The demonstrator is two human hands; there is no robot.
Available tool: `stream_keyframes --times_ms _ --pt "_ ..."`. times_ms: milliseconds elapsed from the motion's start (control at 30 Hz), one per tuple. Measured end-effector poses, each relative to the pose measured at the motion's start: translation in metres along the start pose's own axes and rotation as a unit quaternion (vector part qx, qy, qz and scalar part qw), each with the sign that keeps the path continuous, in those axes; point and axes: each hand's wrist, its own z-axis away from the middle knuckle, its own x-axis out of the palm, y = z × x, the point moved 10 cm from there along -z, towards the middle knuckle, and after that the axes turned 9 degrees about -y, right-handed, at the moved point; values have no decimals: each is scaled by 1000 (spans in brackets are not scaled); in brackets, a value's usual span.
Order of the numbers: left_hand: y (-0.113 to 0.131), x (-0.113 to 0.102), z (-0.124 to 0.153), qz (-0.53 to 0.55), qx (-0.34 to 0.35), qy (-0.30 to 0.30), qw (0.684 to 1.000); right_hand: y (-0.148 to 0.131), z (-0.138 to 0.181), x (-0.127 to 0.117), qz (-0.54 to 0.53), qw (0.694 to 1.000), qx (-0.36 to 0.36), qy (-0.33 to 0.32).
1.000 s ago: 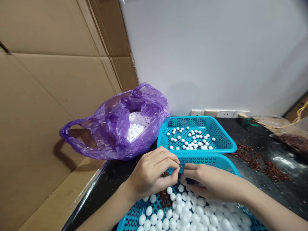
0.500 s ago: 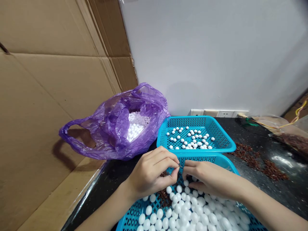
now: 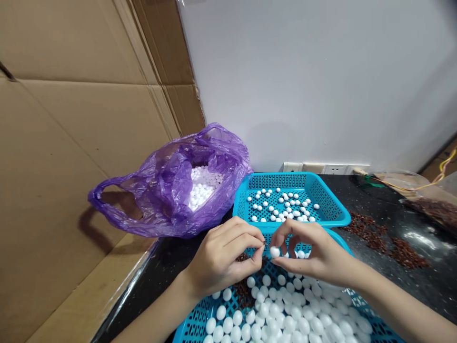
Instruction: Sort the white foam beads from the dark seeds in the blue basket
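Observation:
My left hand (image 3: 228,252) is closed, thumb and fingertips pinching a tiny dark-brown piece (image 3: 264,243) whose kind is too small to make out. Just to its right, my right hand (image 3: 310,250) grips a white ball (image 3: 274,252) between thumb and fingers. The ball and the brown piece are close together. Beneath both hands is the near blue plastic basket (image 3: 189,320), holding many loose white balls (image 3: 289,312) and a small heap of reddish-brown pieces (image 3: 244,293), partly hidden by my left hand.
A second blue basket (image 3: 337,212) behind holds small white balls, some with dark spots. An open purple plastic bag (image 3: 171,190) of white balls stands at left by cardboard (image 3: 71,143). Brown pieces (image 3: 407,252) lie on the black countertop (image 3: 400,290). Wall sockets (image 3: 334,169) are behind.
My right hand has risen from the balls in the near basket with a white ball between its fingers. My left hand has hardly moved.

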Motion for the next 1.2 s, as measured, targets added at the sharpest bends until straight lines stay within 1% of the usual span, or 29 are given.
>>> stream_keyframes --times_ms 133,367,567,767,1200 --pt "2 0 -1 5 7 -3 1000 -3 2 -5 -5 1000 -18 24" --pt "4 3 0 13 11 -10 1000 -11 4 -6 16 998 -45 39" --pt "6 2 -1 23 18 -10 1000 -14 3 -6 11 997 -60 39" --pt "7 6 -1 34 21 -28 999 -16 3 -4 13 997 -69 34" --pt "6 11 -1 60 21 -46 997 -18 2 -2 30 996 -78 30"
